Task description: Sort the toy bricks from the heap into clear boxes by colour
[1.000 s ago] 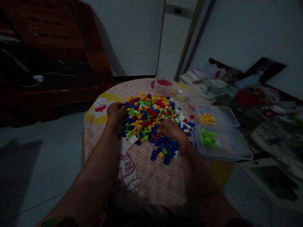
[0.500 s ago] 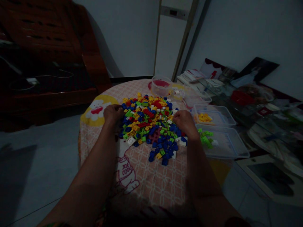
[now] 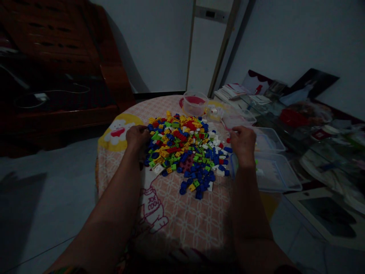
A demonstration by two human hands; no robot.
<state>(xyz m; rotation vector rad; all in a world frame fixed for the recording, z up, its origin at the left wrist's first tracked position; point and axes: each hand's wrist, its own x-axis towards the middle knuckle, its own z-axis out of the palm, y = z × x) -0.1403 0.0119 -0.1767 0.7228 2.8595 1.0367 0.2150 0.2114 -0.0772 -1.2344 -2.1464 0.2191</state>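
A heap of small building bricks [image 3: 173, 142] in blue, green, yellow, red and white is spread over the round table. My left hand [image 3: 137, 137] rests at the heap's left edge with its fingers curled together; what they pinch, if anything, is hidden. To the right of the heap, my right hand [image 3: 243, 144] is above the near-left side of a clear tray [image 3: 275, 139]. Its fingers are closed, and anything in them is too small or dark to name. Nearer me lies a second clear tray [image 3: 281, 177], its green bricks mostly behind my right hand and wrist.
A clear round tub [image 3: 195, 103] stands at the table's back, beside a clear lidless box [image 3: 238, 117]. The patterned tablecloth [image 3: 196, 217] shows in front of the heap. A cluttered glass table [image 3: 302, 133] adjoins on the right, and a wooden bench [image 3: 111, 80] stands back left.
My right hand has moved right, from the heap's right side to the trays, now covering the yellow bricks and most of the green ones. My left hand has stayed nearly in place.
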